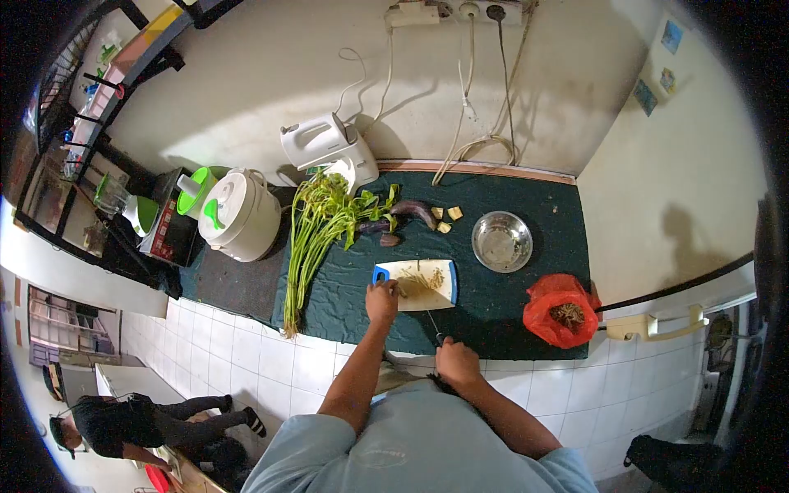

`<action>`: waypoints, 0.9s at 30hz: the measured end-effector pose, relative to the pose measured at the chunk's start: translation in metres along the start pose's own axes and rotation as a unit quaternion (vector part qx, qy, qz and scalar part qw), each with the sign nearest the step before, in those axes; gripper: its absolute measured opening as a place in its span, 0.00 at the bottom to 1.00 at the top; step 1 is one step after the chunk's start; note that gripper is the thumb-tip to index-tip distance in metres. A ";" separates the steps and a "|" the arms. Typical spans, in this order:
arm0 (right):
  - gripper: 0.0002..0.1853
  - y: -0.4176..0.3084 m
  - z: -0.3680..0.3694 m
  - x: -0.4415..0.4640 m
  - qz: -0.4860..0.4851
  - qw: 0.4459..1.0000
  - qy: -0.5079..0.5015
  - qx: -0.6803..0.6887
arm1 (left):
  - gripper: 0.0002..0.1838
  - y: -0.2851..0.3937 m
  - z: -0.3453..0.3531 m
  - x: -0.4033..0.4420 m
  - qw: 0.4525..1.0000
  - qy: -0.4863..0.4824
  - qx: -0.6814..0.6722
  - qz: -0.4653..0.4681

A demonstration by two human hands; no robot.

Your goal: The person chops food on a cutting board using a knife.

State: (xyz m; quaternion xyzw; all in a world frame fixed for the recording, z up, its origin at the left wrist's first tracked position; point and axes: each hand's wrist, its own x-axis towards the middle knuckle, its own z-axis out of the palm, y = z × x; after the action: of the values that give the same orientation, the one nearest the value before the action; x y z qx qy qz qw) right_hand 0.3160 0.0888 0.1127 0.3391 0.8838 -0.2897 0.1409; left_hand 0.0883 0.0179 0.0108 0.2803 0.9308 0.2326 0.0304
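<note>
A white cutting board (444, 297) with blue ends lies near the counter's front edge, bearing thin pale stems and small chopped bits (431, 279). My left hand (382, 301) is closed at the board's left end, just below its blue handle; what its fingers hold is hidden. In my right hand (457, 361) is the dark handle of a knife (434, 320), its blade angled up toward the board's lower edge. Left of the board spreads a large bunch of leafy green vegetables (308, 238). Beyond it lie a purple eggplant (415, 211) and several pale cut pieces (445, 228).
A metal bowl (502, 241) and a red plastic bag (560, 311) with stringy scraps stand to the right. A white rice cooker (240, 215) and a stand mixer (333, 148) are at the back left. Cords hang along the wall. Another person (123, 423) is at the lower left.
</note>
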 end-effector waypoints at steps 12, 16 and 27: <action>0.16 0.000 -0.024 -0.007 -0.054 0.998 0.038 0.006 | 0.13 -0.011 -0.003 -0.004 0.995 -0.070 -0.045 -0.054; 0.16 -0.002 -0.015 -0.001 -0.069 0.997 -0.004 0.030 | 0.15 -0.002 0.002 -0.019 0.996 -0.029 -0.055 -0.058; 0.15 -0.003 0.003 0.027 -0.133 0.991 -0.010 0.028 | 0.09 0.004 0.021 -0.008 0.996 -0.021 -0.024 -0.085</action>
State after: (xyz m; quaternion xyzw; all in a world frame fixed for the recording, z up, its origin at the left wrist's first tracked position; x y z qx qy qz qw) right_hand 0.2946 0.0993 0.0991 0.2190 0.9114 -0.3336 0.1006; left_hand 0.1009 0.0257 -0.0064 0.2046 0.9446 0.2451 0.0760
